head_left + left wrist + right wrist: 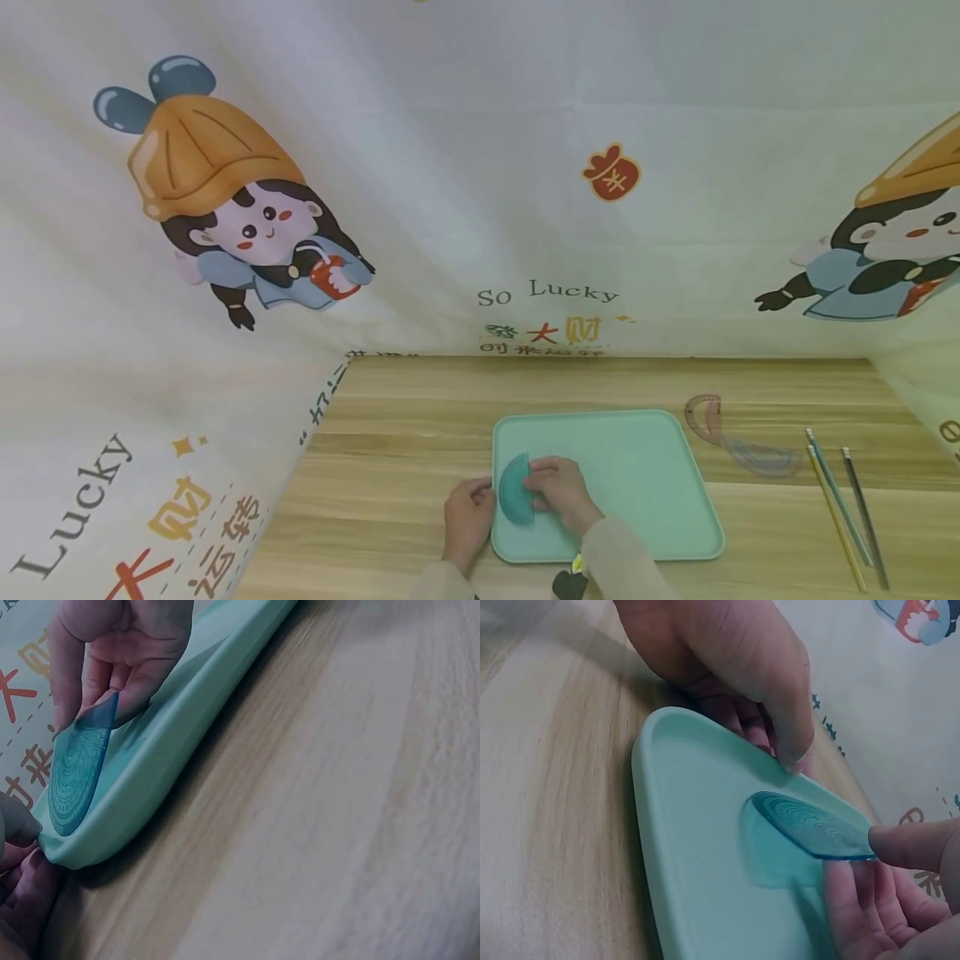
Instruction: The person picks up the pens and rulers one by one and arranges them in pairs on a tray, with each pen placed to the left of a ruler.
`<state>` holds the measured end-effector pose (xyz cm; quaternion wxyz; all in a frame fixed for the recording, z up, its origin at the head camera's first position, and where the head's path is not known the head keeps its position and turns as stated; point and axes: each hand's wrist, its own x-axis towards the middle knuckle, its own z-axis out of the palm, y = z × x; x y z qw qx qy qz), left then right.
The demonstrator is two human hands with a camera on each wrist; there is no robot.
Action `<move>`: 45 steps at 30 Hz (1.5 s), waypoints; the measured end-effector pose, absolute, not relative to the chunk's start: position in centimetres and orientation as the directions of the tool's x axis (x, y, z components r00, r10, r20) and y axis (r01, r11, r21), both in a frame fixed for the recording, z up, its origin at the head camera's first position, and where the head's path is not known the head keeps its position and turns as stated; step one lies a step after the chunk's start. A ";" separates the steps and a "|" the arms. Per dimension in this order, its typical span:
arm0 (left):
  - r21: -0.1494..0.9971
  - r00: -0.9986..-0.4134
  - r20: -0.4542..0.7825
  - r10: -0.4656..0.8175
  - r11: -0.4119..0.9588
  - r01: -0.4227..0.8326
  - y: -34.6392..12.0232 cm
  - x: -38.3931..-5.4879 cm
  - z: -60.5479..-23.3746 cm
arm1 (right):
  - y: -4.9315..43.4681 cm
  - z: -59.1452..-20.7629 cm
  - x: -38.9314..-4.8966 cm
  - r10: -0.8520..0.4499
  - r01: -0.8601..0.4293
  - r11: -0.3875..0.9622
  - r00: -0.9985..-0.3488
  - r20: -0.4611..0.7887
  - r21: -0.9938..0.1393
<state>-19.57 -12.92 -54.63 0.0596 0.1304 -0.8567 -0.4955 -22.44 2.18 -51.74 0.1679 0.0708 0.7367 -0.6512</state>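
A translucent blue half-round protractor is pinched by my right hand at its straight edge. It is tilted over the left part of a mint green tray, and the right wrist view shows the protractor casting a blue tint on the tray floor. My left hand grips the tray's left rim; in the right wrist view its thumb lies on the rim with fingers curled outside. The left wrist view has the right hand above and the left hand at the tray's corner.
Right of the tray lie a reddish protractor and a clear one. Further right are a yellow pencil, a blue pencil and a dark pencil. A printed cloth stands behind the wooden table.
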 end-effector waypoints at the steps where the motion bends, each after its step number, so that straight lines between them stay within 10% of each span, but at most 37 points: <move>1: 0.866 -0.959 -0.028 -0.281 0.473 -0.164 -12.9 -19.6 -54.6 | 2.2 -51.8 -22.4 -0.107 0.322 0.148 -0.935 -0.339 -0.935; 45: 0.853 -0.954 -0.014 -0.300 0.493 -0.168 -12.6 -19.6 -54.9 | 2.0 -51.0 -21.7 -0.081 0.208 0.413 -0.961 -0.264 -0.886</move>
